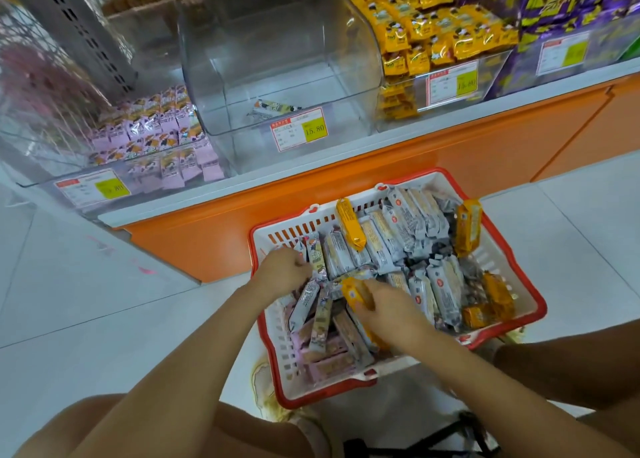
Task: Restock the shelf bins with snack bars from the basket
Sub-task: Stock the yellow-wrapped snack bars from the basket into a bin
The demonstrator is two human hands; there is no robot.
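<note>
The right hand (384,307) curls thumb and fingers round one yellow bar (355,293) in the middle of the basket (535,307). The left hand (282,269) bends its fingers against a grey bar (317,262) near the basket's left wall; whether it grips I cannot tell. The red-rimmed basket stands on the floor (86,302), heaped with snack bars (398,229): five yellow, a few pink, the grey too many to count. Above, four clear bins line the shelf (346,153); the second bin (287,59) holds a single bar (273,108), the others pink packs (156,135), yellow packs (433,38) and purple packs (571,14)
</note>
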